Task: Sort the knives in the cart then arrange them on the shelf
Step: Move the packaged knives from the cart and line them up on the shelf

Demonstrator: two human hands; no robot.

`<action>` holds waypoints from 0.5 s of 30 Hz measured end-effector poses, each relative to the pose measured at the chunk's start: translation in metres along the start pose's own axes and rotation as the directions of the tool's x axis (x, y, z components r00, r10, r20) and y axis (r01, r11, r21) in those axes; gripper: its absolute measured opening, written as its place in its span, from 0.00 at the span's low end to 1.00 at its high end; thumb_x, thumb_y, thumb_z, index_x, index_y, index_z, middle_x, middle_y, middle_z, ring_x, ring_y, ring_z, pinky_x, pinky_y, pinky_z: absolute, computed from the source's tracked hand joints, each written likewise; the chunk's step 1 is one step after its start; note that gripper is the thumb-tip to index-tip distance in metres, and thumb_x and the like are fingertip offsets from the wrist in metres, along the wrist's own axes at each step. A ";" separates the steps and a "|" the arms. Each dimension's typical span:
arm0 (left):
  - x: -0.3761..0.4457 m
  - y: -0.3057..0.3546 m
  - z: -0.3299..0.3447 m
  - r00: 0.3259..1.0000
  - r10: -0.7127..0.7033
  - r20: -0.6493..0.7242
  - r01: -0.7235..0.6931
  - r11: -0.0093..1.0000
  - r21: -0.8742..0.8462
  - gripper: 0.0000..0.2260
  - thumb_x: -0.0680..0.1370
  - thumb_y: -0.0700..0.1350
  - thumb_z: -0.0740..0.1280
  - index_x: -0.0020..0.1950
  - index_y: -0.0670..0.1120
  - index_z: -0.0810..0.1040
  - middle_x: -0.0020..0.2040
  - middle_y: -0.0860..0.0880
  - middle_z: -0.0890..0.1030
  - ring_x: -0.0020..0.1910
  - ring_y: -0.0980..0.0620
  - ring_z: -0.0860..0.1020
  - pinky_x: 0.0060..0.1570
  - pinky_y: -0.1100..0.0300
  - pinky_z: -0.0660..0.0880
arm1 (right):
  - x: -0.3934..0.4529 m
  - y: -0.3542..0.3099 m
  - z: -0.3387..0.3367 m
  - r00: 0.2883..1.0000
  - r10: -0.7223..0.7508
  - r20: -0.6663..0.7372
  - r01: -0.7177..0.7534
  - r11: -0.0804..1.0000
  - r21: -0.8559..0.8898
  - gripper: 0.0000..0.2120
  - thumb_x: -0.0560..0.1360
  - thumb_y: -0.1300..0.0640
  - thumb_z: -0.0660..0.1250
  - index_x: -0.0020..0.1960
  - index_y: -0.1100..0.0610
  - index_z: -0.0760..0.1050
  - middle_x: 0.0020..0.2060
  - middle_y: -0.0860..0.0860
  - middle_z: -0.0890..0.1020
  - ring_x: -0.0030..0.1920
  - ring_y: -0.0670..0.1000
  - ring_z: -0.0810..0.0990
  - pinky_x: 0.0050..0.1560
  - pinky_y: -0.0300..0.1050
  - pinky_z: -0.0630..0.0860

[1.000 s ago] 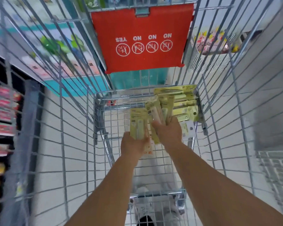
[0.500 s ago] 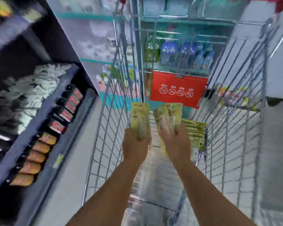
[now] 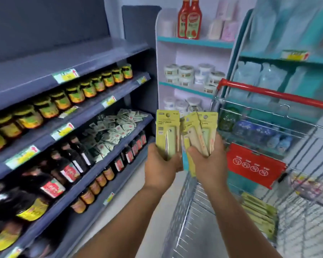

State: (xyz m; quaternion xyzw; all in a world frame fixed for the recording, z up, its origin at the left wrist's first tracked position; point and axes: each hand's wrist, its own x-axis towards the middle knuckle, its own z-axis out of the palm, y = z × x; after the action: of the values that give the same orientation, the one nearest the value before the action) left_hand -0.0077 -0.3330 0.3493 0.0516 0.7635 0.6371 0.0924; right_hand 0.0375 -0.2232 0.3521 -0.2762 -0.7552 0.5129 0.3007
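Left hand point(image 3: 161, 164) gripping one carded knife pack point(image 3: 167, 131), right hand point(image 3: 207, 161) clutching fanned knife packs point(image 3: 200, 131), grey shelf point(image 3: 93, 114) at nine o'clock, wire cart point(image 3: 194, 211) at four o'clock.

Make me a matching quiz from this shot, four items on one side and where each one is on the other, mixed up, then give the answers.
Things
1. single fruit knife pack
2. fanned fruit knife packs
3. stacked knife packs
4. ketchup bottles

Places
A. lying in the cart basket
B. on the top shelf of the white rack
C. held by the left hand
D. held by the right hand

Pairs: 1-C, 2-D, 3-A, 4-B
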 end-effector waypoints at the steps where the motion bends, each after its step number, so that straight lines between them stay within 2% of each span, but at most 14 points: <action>1: 0.002 0.009 -0.022 1.000 0.023 -0.009 -0.023 1.000 -0.005 0.12 0.74 0.38 0.71 0.49 0.41 0.68 0.38 0.47 0.73 0.27 0.65 0.76 0.25 0.72 0.71 | -0.004 -0.015 0.015 1.000 -0.023 0.012 0.023 1.000 0.002 0.31 0.70 0.54 0.72 0.70 0.49 0.66 0.54 0.45 0.78 0.48 0.45 0.77 0.46 0.36 0.69; 3: 0.012 0.019 -0.068 0.997 0.063 -0.048 -0.063 0.998 0.007 0.12 0.74 0.38 0.71 0.49 0.42 0.68 0.37 0.49 0.73 0.27 0.63 0.75 0.24 0.73 0.70 | -0.014 -0.042 0.050 0.997 -0.066 0.030 0.066 0.998 0.000 0.30 0.70 0.52 0.72 0.70 0.48 0.66 0.54 0.47 0.78 0.50 0.49 0.78 0.49 0.41 0.73; 6: 0.029 0.031 -0.143 0.990 0.098 -0.104 -0.095 0.995 0.038 0.13 0.73 0.44 0.72 0.47 0.46 0.68 0.39 0.48 0.75 0.33 0.56 0.76 0.30 0.65 0.75 | -0.031 -0.081 0.108 0.992 -0.112 0.059 0.111 0.994 0.022 0.31 0.70 0.50 0.72 0.70 0.51 0.66 0.56 0.49 0.79 0.54 0.51 0.78 0.51 0.44 0.74; 9: 0.044 0.040 -0.220 0.977 0.141 -0.160 -0.124 0.986 0.112 0.15 0.73 0.47 0.73 0.46 0.48 0.66 0.37 0.52 0.73 0.33 0.56 0.74 0.35 0.58 0.75 | -0.050 -0.121 0.165 0.984 -0.151 0.095 0.146 0.988 0.057 0.31 0.70 0.54 0.73 0.70 0.52 0.65 0.57 0.47 0.78 0.54 0.50 0.77 0.50 0.39 0.71; 10: 0.050 0.043 -0.244 0.972 0.160 -0.174 -0.139 0.982 0.127 0.15 0.73 0.47 0.73 0.47 0.47 0.66 0.38 0.51 0.74 0.35 0.53 0.75 0.37 0.55 0.76 | -0.056 -0.135 0.183 0.983 -0.152 0.102 0.144 0.986 0.080 0.31 0.70 0.55 0.73 0.70 0.52 0.65 0.56 0.46 0.78 0.52 0.48 0.77 0.50 0.38 0.71; 12: 0.056 0.050 -0.279 0.964 0.175 -0.200 -0.150 0.980 0.133 0.16 0.72 0.47 0.73 0.49 0.47 0.66 0.41 0.50 0.77 0.40 0.49 0.78 0.42 0.52 0.78 | -0.066 -0.157 0.209 0.980 -0.157 0.119 0.144 0.983 0.112 0.28 0.71 0.57 0.73 0.67 0.50 0.65 0.49 0.42 0.77 0.43 0.42 0.76 0.41 0.27 0.69; 13: 0.061 0.053 -0.300 0.957 0.187 -0.221 -0.160 0.978 0.133 0.16 0.72 0.47 0.73 0.51 0.47 0.66 0.43 0.50 0.78 0.41 0.51 0.79 0.42 0.55 0.78 | -0.071 -0.171 0.226 0.978 -0.169 0.124 0.154 0.981 0.121 0.26 0.71 0.58 0.73 0.65 0.48 0.65 0.46 0.40 0.76 0.40 0.39 0.75 0.36 0.23 0.67; 15: 0.070 0.060 -0.336 0.944 0.210 -0.254 -0.183 0.975 0.123 0.16 0.73 0.46 0.73 0.52 0.48 0.67 0.44 0.52 0.78 0.40 0.57 0.78 0.40 0.64 0.76 | -0.078 -0.196 0.254 0.973 -0.191 0.128 0.174 0.976 0.130 0.27 0.71 0.58 0.73 0.64 0.47 0.64 0.45 0.42 0.77 0.40 0.41 0.76 0.34 0.26 0.67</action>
State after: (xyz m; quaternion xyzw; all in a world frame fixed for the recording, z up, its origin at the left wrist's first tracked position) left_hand -0.1478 -0.6316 0.4607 0.0464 0.7903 0.6060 -0.0772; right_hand -0.1186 -0.4974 0.4489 -0.1507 -0.7650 0.5448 0.3087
